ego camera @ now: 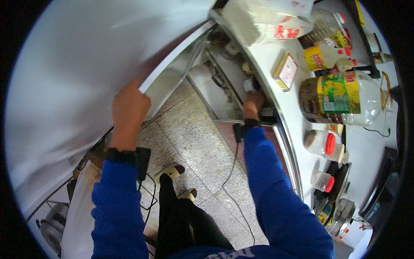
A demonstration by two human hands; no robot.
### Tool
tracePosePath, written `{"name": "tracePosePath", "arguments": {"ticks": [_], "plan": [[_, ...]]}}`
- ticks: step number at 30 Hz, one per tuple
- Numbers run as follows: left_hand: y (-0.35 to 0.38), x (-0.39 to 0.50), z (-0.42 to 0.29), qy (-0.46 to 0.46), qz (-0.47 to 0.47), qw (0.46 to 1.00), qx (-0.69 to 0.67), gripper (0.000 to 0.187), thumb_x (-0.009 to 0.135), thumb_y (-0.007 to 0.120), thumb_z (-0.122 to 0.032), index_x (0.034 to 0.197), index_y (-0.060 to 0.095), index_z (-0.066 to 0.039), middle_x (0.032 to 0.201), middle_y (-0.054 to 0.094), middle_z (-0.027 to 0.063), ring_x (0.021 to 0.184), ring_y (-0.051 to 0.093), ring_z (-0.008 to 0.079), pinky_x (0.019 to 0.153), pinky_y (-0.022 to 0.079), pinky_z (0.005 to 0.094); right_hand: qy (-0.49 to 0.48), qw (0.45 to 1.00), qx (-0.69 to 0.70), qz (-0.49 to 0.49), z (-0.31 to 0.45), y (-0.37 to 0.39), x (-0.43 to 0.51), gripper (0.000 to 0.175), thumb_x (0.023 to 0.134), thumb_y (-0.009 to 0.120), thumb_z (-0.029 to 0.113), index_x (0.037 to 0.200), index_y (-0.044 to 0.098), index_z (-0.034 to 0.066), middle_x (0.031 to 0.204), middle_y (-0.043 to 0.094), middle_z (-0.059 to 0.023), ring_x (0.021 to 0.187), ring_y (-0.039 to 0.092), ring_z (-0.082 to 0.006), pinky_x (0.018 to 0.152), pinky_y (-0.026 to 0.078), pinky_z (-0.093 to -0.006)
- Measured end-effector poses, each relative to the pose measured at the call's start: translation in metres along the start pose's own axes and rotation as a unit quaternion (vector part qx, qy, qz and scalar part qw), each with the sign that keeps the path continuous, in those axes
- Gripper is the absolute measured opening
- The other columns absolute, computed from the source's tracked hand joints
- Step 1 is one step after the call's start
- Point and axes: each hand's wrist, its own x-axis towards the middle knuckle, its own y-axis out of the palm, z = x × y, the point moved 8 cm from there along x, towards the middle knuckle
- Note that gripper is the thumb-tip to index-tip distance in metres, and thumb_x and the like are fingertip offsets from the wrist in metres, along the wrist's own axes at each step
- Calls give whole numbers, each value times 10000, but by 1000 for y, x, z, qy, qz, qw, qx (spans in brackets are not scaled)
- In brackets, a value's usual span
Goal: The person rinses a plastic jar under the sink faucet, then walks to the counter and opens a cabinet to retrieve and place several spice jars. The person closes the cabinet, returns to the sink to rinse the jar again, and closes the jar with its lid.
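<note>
My left hand [131,105] grips the pale edge of an open panel, which looks like a cabinet door [173,56]. With my right hand [254,103] I reach into an open compartment [223,94] below the counter edge. Just beyond its fingers is a small white object [249,85], with a yellowish item [246,69] farther in. My right fingers are blurred and partly hidden, so whether they hold anything is unclear. A dark item with a pale label [267,112] sits beside the right wrist.
The white countertop [281,100] on the right carries a large oil bottle [343,98], a small box [286,72], a white bag [268,22] and red-lidded jars [320,142]. Wrist-device cables [226,191] hang over the speckled tile floor [181,129]. A large white surface [64,64] fills the left.
</note>
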Motion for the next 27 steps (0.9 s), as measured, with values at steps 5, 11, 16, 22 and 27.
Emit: {"name": "tracePosePath", "arguments": {"ticks": [5, 11, 16, 22, 27], "plan": [[5, 0, 3, -24, 18, 1000, 8, 297, 842, 679, -105, 1128, 681, -25, 1093, 732, 254, 1021, 720, 423, 898, 566, 509, -72, 923, 348, -149, 36, -69, -115, 782, 771, 801, 39, 1489, 495, -3, 1542, 429, -288, 1324, 523, -450, 1135, 417, -528], [4, -1, -3, 8, 4, 999, 47, 240, 838, 677, -101, 1062, 667, -18, 1073, 725, 263, 1000, 711, 445, 889, 565, 517, -201, 905, 173, -333, -14, -228, -253, 696, 786, 797, 66, 1435, 545, 80, 1432, 555, -227, 1346, 528, -377, 1131, 408, -502], [-1, -11, -9, 12, -4, 1000, 14, 255, 822, 689, -109, 1058, 669, -11, 1088, 719, 268, 1005, 705, 450, 890, 561, 522, 75, 875, 16, -479, -182, -308, -217, 933, 793, 904, 269, 1544, 424, -8, 1433, 541, -260, 1355, 504, -422, 1170, 367, -493], [-3, -8, -9, -13, 5, 999, 33, 364, 835, 713, -148, 1167, 678, -3, 1092, 732, 238, 1029, 704, 436, 890, 569, 510, 92, 892, 327, -300, -236, -275, -166, 954, 707, 968, 174, 1515, 485, 20, 1424, 604, -177, 1310, 574, -259, 1129, 437, -378], [-7, -6, -8, 0, -19, 999, 37, 383, 831, 717, -148, 1177, 667, 7, 1096, 734, 234, 1029, 706, 431, 900, 570, 505, -44, 829, 459, -317, -133, -283, -232, 1070, 713, 947, 138, 1592, 342, 62, 1502, 528, -182, 1302, 595, -307, 1127, 481, -451]]}}
